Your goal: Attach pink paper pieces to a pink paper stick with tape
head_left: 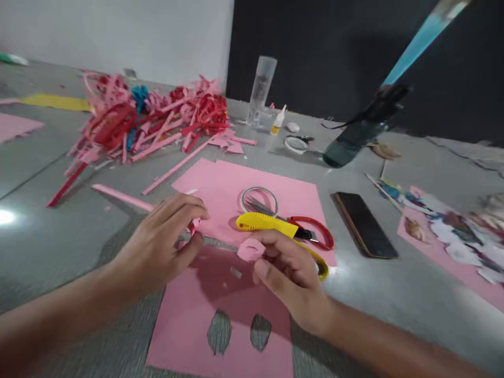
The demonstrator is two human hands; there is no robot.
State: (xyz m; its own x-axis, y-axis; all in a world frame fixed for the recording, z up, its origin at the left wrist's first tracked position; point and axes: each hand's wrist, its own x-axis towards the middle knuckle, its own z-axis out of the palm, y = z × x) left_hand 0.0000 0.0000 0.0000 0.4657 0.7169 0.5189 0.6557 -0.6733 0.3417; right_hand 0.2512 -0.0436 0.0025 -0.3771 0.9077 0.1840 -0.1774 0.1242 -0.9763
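Between the thumb and fingers of my right hand (pixel 295 278) is a small pink paper piece (pixel 251 250) with a slit-like opening. My left hand (pixel 169 231) pinches another small pink paper bit (pixel 193 226), mostly covered by the fingers. Below both hands lies a pink paper sheet (pixel 189 325) with two leaf-shaped holes cut through it. A second pink sheet (pixel 291 189) lies behind it, bearing a yellow box cutter (pixel 265 223), scissors (pixel 325 233) with red and yellow handles, and a tape ring (pixel 260 190).
A heap of pink and red paper strips (pixel 157 118) spreads at the back left. A clear bottle (pixel 262 89), a glue bottle (pixel 278 121) and a dark glass bottle (pixel 348 144) stand behind. To the right lie a phone (pixel 366 224) and paper scraps (pixel 452 236).
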